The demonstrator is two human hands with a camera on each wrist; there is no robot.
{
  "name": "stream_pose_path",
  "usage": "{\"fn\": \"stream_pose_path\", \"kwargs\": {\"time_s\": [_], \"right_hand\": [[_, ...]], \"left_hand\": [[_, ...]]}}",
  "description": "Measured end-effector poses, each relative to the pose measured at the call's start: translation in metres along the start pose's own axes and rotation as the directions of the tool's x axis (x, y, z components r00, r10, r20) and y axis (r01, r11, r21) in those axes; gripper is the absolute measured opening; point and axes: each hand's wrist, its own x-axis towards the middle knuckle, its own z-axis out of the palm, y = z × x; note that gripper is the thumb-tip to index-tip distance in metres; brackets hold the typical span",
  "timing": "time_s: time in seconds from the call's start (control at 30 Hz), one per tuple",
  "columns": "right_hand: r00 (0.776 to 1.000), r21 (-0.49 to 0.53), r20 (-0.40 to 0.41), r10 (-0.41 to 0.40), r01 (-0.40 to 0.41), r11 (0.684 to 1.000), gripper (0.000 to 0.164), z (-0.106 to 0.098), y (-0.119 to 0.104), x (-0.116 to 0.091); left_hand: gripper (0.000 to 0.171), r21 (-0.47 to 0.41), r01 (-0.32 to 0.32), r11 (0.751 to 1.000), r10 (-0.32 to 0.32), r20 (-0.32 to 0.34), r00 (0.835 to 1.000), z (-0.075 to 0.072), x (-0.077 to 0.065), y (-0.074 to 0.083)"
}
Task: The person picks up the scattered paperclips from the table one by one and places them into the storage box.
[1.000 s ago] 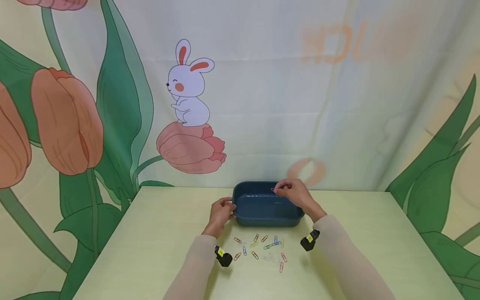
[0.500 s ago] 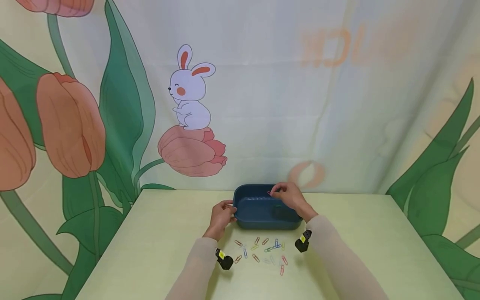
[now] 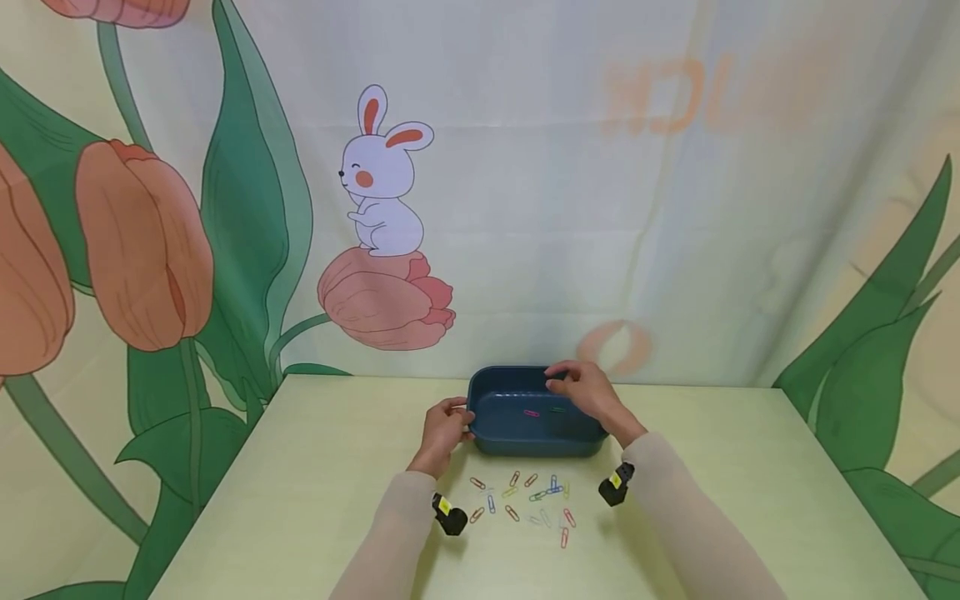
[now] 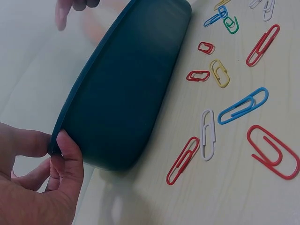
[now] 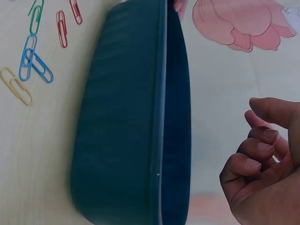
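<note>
Pinching the tray's rim (image 3: pixel 536 438) is the left hand (image 3: pixel 442 431), while the right hand (image 3: pixel 592 392) hovers above, thumb and forefinger parted.

Two paperclips (image 3: pixel 531 413) lie in the tray (image 3: pixel 536 447), more clips (image 3: pixel 512 513) before it on the table (image 3: pixel 322 467).

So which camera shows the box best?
The head view: it looks down into the box, with a pink clip and a green clip inside, though the right hand hides a corner. The left wrist view shows only its outside; the right wrist view, its outside and a thin strip of inside.
</note>
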Motion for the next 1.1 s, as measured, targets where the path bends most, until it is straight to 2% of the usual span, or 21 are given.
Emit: {"fn": "stream_pose_path", "kwargs": {"time_s": [0.2, 0.53, 0.73, 0.9, 1.1], "right_hand": [[0.999, -0.016, -0.005, -0.051, 0.051, 0.999, 0.031, -0.002, 0.004, -0.013], [0.994, -0.012, 0.0, -0.105, 0.105, 0.994, 0.026, -0.002, 0.009, -0.046], [0.988, -0.007, 0.044, -0.145, 0.145, 0.989, 0.027, 0.003, 0.013, -0.065], [0.986, 0.016, 0.08, -0.147, 0.146, 0.989, 0.03, 0.004, 0.017, -0.081], [0.989, 0.003, 0.081, -0.127, 0.127, 0.992, 0.027, 0.007, 0.029, -0.092]], "left_hand": [[0.036, 0.001, 0.002, 1.0, -0.002, 0.002, 1.0, 0.001, 0.0, -0.001], [0.036, 0.004, 0.001, 1.0, -0.001, -0.005, 1.0, 0.001, 0.0, -0.001], [0.035, 0.003, 0.012, 1.0, -0.012, -0.013, 1.0, 0.0, 0.002, -0.001], [0.034, 0.003, 0.02, 1.0, -0.02, -0.015, 1.0, 0.002, 0.001, 0.0], [0.036, -0.001, 0.026, 1.0, -0.026, -0.014, 1.0, 0.002, 0.002, 0.0]]}}
